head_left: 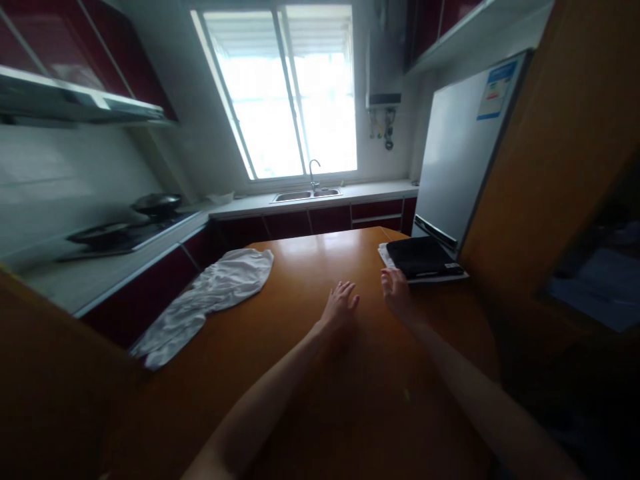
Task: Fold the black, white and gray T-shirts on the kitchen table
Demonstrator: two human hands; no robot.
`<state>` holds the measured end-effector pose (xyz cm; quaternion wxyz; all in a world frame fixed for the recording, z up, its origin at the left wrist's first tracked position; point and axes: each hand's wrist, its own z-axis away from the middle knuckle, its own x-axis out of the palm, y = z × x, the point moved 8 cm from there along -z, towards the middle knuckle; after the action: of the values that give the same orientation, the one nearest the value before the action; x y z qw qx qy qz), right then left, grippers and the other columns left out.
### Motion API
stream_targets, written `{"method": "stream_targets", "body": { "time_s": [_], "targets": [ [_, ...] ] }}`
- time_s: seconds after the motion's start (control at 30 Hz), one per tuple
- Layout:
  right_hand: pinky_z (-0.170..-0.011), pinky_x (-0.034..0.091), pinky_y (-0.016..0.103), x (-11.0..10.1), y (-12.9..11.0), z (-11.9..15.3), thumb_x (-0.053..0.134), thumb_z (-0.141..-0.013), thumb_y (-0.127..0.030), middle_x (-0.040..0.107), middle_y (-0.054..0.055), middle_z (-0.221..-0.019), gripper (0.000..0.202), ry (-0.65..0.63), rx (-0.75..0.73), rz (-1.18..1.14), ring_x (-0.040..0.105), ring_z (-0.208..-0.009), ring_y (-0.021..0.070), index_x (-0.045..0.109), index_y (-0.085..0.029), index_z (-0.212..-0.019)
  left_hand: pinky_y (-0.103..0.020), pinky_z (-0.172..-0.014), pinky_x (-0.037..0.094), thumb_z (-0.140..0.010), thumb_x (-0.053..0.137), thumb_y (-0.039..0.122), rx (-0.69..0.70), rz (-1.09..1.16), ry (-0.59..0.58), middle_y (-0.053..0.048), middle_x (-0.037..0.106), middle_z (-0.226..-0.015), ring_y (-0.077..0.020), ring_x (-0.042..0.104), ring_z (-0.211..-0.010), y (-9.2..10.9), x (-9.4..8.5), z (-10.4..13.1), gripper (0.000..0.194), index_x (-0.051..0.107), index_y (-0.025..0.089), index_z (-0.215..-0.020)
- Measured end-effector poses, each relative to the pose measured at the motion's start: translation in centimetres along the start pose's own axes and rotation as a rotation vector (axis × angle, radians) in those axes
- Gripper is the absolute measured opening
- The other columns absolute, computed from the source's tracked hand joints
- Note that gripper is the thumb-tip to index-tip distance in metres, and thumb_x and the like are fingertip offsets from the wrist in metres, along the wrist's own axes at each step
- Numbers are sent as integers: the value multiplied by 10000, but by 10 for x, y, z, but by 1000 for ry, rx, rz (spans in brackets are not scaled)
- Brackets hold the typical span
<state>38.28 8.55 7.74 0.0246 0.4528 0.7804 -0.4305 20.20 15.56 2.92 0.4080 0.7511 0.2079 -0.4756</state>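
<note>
Above the middle of the wooden table [295, 293], my left hand [340, 303] is open with its fingers spread, holding nothing. My right hand [396, 290] is open too, close to the near left corner of a stack of folded cloth; whether it touches the stack I cannot tell. The stack has a black folded cloth [420, 257] on top and a white folded cloth [384, 255] beneath, at the table's right side. A crumpled white cloth [230, 277] lies along the left edge, left of my left hand.
Behind the table runs a counter [370, 190] with a sink [295, 196] and faucet [313, 175]. A stove [135, 237] with a pan [157, 202] stands at the left. A refrigerator [457, 153] is at the right, beside a wooden panel [540, 147].
</note>
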Motion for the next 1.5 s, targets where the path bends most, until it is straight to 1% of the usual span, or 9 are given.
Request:
{"method": "stream_targets", "body": {
  "time_s": [0.17,0.37,0.6,0.73,0.83,0.97,1.1,1.33,1.5],
  "targets": [
    [-1122,407,418,82,-37,50,433,-952,-331,619,151,-1281,377,-251,73,-16,547,-1253,268,672,-166,-1191,-519,-1231,244,-1017,473,410,-153,-107,-40,-93,443,-1585,-273,306,-1517,-59,-34,62,494,501,233,-1477],
    [-1202,267,472,124,-42,97,491,-950,-298,492,214,-1496,468,-495,65,251,400,-1435,328,613,-97,-1355,-538,-1246,170,-1013,442,465,-192,-169,-26,-98,348,-1637,-281,231,-1543,-91,-44,104,558,445,243,-1525],
    [-1192,295,474,128,-28,105,454,-977,-320,524,180,-1497,431,-571,-29,314,420,-1441,311,659,-135,-1307,-560,-1250,132,-994,444,516,-180,-191,-47,-124,332,-1641,-283,237,-1541,-91,-29,111,603,459,215,-1517],
    [-1182,324,483,128,-23,104,463,-966,-316,545,175,-1480,419,-548,-56,311,442,-1429,316,676,-148,-1286,-462,-1230,260,-965,520,505,-193,-166,-13,-62,478,-1563,-251,391,-1467,-100,-44,103,501,582,280,-1409],
    [-1184,331,483,129,-20,105,464,-959,-320,545,177,-1481,426,-547,-57,290,439,-1433,318,684,-139,-1276,-371,-1184,344,-994,480,422,-300,-174,57,-46,543,-1509,-214,467,-1409,-135,-79,96,431,604,285,-1383],
    [-1183,340,484,128,-18,105,486,-936,-330,557,181,-1465,417,-518,-57,245,454,-1422,319,704,-144,-1239,-539,-1204,256,-1009,400,340,-563,-231,185,-171,348,-1624,-312,283,-1517,-206,-132,104,558,417,173,-1541],
    [-1177,347,504,128,-16,104,492,-919,-317,573,190,-1444,409,-499,-71,245,466,-1409,331,707,-143,-1220,-567,-1179,266,-1018,363,413,-684,-253,184,-176,332,-1631,-326,305,-1500,-247,-143,113,600,352,188,-1573],
    [-1165,362,509,130,-14,104,488,-916,-309,573,204,-1437,414,-515,-95,261,470,-1402,337,697,-129,-1225,-502,-1131,324,-983,433,518,-673,-319,195,-185,561,-1383,-350,476,-1318,-233,-125,111,549,621,165,-1360],
    [-1161,370,485,127,-18,104,496,-913,-310,574,174,-1442,402,-523,-94,284,477,-1397,320,695,-159,-1228,-454,-1177,279,-997,410,533,-619,-337,232,-160,542,-1391,-320,451,-1342,-210,-126,107,511,709,178,-1212]
  ]
}}
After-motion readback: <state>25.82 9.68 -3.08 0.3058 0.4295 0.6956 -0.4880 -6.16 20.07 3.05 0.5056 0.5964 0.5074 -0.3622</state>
